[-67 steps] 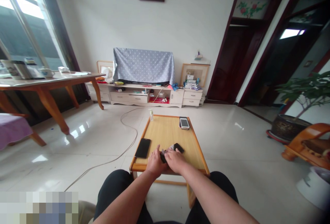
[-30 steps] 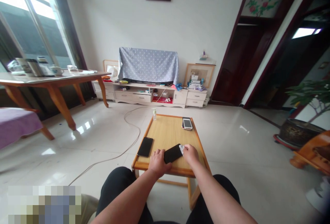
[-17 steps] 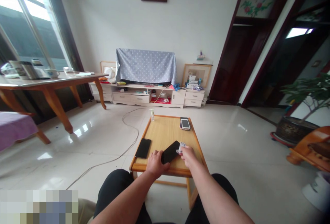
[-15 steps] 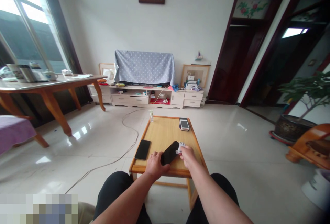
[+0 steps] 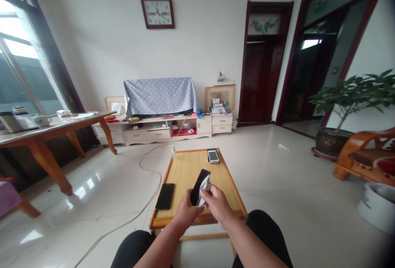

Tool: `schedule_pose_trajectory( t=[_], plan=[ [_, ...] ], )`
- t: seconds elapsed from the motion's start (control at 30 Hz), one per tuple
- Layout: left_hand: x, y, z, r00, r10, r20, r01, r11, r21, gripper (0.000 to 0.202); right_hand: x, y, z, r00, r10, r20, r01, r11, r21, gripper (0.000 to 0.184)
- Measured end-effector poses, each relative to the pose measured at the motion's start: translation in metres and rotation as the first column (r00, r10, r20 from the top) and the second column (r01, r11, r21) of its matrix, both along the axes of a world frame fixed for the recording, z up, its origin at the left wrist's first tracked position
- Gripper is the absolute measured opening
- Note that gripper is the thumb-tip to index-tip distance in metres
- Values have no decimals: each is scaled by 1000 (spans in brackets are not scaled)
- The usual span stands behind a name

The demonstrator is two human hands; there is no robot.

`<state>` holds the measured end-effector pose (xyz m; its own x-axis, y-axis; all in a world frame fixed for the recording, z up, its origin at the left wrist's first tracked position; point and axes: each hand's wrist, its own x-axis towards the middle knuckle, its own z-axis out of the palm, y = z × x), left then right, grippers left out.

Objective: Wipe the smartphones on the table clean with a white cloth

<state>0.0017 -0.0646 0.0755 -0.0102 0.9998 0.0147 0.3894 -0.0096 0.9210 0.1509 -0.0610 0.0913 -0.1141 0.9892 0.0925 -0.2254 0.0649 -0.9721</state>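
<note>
A black smartphone (image 5: 200, 180) was held tilted upright above the table, a white wipe (image 5: 205, 185) pressed against it.

head view – looks forward and down, close over the low table (image 5: 185, 169).

Both bare hands meet in front of the body, fingers closed.

The left hand (image 5: 185, 210) comes in from the lower left, with the forearm bare and rising toward the centre; its fingers are curled in a grip and the thumb side turns to the right. The right hand (image 5: 217, 204) comes in from the lower right on a bare forearm, the back of the hand facing up, and its fingers (image 5: 206, 192) are pinched together near the left hand's fingertips. The two hands are just beside each other, almost touching. Both knees, in dark trousers, show below the forearms.
</note>
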Motion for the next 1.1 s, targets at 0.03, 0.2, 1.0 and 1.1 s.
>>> schedule_pose_trajectory(
  t=[0.03,0.2,1.0,1.1],
  plan=[
    [3,-5,6,998,-13,68,14,1000,-11,56,-1,-7,0,999,11,34,-12,1000,23,44],
    [12,-30,31,972,-92,215,115,989,-96,43,6,-18,15,999,-26,-29,27,999,25,51],
    [49,-57,69,615,-165,771,382,918,-109,66,42,-14,73,892,-427,148,312,819,482,50],
    [48,-54,81,561,-193,805,449,888,-100,80,29,-30,57,810,-492,320,145,696,703,55]
  ],
)
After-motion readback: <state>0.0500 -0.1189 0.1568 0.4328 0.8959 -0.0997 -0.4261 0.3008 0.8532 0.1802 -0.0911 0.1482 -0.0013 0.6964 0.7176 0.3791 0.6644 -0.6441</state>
